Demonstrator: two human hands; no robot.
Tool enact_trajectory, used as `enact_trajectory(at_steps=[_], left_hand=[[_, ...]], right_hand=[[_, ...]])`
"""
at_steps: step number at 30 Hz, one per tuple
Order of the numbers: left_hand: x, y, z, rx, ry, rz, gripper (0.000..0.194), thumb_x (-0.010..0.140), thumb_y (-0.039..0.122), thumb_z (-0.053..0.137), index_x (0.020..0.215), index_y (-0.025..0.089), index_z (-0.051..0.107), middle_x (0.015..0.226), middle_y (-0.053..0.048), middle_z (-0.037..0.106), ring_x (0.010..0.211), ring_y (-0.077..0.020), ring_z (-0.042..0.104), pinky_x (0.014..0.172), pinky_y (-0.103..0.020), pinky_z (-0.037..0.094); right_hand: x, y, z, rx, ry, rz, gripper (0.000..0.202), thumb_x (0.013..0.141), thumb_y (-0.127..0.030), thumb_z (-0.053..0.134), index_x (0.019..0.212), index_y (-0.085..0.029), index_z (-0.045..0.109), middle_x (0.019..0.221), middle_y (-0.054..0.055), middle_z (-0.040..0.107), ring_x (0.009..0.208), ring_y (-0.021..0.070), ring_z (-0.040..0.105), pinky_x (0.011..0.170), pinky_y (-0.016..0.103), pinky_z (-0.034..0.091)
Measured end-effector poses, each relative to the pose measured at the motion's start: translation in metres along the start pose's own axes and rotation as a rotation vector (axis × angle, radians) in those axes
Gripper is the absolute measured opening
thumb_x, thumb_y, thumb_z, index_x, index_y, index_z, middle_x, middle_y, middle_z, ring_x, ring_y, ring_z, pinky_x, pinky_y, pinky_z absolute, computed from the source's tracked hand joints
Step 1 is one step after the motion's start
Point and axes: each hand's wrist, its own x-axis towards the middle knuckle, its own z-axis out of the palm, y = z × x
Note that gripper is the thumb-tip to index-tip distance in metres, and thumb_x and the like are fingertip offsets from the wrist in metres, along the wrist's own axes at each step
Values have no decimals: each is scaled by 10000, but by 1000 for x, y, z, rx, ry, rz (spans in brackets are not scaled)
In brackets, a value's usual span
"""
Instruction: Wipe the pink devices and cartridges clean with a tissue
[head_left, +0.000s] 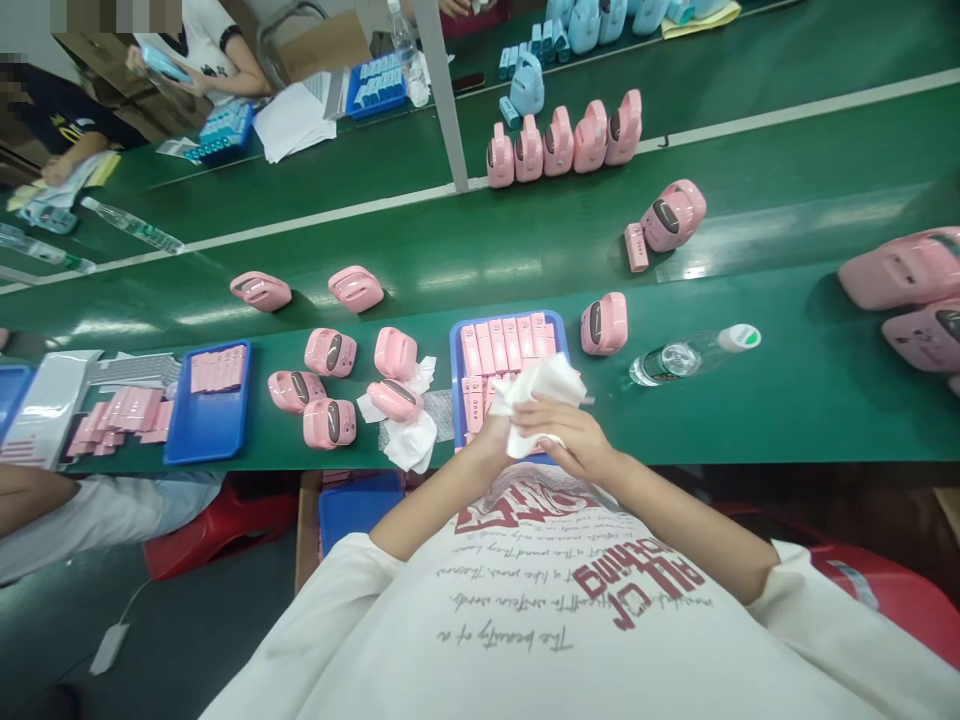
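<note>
A crumpled white tissue (pixel 551 385) is between my two hands, over the near edge of a blue tray (pixel 455 345). My right hand (pixel 566 430) presses its closed fingers over the tissue. My left hand (pixel 493 440) grips it from the other side, its fingers mostly covered; whether anything is wrapped inside is hidden. Rows of small pink rectangular pieces (pixel 499 345) fill the tray. Left of it, a pink rounded device with a dark window (pixel 395 400) rests on crumpled tissues (pixel 411 442). Another pink device (pixel 604 324) stands right of the tray.
A clear bottle (pixel 694 355) lies at right. Several pink devices (pixel 330 352) stand at left, near a second blue tray (pixel 206 435) and a pile of pink pieces (pixel 124 415). A grey post (pixel 444 95) rises behind. Across the table, a person (pixel 202 55) holds a blue item.
</note>
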Motion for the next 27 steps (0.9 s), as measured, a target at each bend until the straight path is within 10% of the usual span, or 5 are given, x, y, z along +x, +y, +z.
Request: enact_trajectory(at_steps=[4,9,13,18,27], left_hand=[[8,-8,1,-48,26,-8,294,838,422,572,850,129,580,690,-37,613,658,-152,590,699,-302,497],[17,-34,11,-47,-39,85,221,758,210,666,922,159,528,797,-9,608,771,-119,594,797,-271,459],[26,-44,-3,314,-108,121,273,794,217,599,1053,164,534,992,-63,605,902,-150,599,835,-302,462],[18,-21,-63,1067,190,492,407,779,122,537,1184,161,520,1293,-148,474,1262,-255,419,1072,-422,323],[34,-12,-116,1221,429,293,453,672,75,564,1118,104,497,1175,-187,511,1201,-337,448,1046,-501,299]], right_hand=[[-34,-6,2,-32,261,455,256,914,-279,452,718,-189,589,672,22,629,645,152,611,665,308,528],[-59,6,3,-66,192,1038,528,721,-564,619,1064,-164,604,865,74,677,749,214,616,686,347,501],[-76,25,-4,-18,179,1181,536,681,-623,579,928,-152,644,838,91,679,733,215,601,693,352,488],[-109,59,-25,-267,388,1396,571,653,-580,568,985,-122,648,901,127,680,799,244,608,755,382,478],[-112,99,-22,-359,402,1489,569,669,-414,572,1104,-49,601,1125,229,608,1102,333,547,958,467,410]])
